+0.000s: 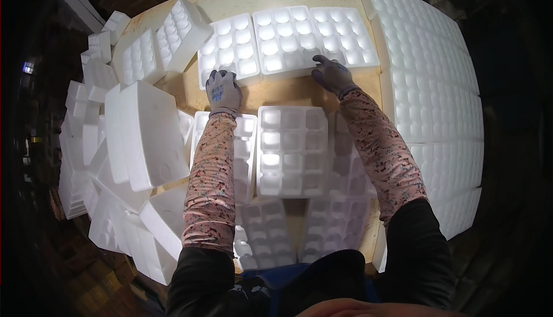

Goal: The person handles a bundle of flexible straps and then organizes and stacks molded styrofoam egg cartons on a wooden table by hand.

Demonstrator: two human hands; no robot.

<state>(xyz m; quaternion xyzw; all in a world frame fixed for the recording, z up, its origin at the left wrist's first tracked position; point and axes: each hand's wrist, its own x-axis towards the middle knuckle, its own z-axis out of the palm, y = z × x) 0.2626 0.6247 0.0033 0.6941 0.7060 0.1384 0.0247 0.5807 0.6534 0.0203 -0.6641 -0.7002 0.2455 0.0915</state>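
Observation:
Three white foam trays with rows of square hollows stand side by side in a row at the far part of the table: a left tray (231, 45), a middle tray (288, 39) and a right tray (344, 36). My left hand (224, 92), in a grey glove with dark fingertips, touches the near edge of the left tray, its fingers slightly bent and apart. At the near edge, around where the middle and right trays meet, is my right hand (334, 77), gloved alike. Its fingers are spread, reaching leftward. Neither hand is wrapped round a tray.
Closer to me lie more foam trays (292, 151), partly behind my forearms. A jumbled heap of foam pieces (152, 135) rises on the left. Along the right side stands a long stack of hollowed foam trays (429, 86). Bare tan tabletop (265, 95) shows between the rows.

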